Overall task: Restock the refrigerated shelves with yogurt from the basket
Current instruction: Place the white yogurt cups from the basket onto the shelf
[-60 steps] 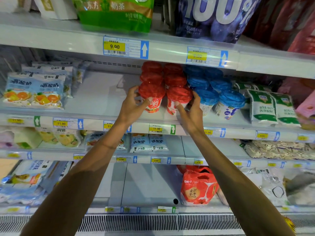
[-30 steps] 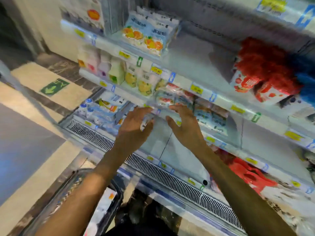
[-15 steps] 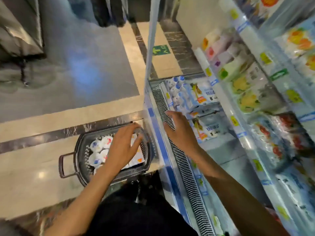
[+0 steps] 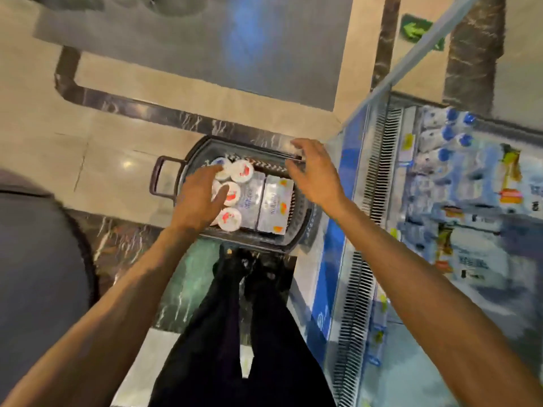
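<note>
1. The round yogurt cups (image 4: 241, 171) sit in the dark basket (image 4: 249, 245), right under the left hand (image 4: 199, 201).
2. The left hand is spread wide, and its fingers lie over the cup tops without closing on any.
3. White yogurt packs (image 4: 274, 205) lie in the basket, just right of that hand.
4. The right hand (image 4: 314, 174) hangs over the basket's far edge with its fingers apart and a little bent. It holds nothing.
5. The fridge (image 4: 367, 177) stands just right of the right hand.

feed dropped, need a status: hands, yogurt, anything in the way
Left hand open, spread over the yogurt cups in the basket. Right hand open above the basket rim, holding nothing. Nothing blocking the cups.
</note>
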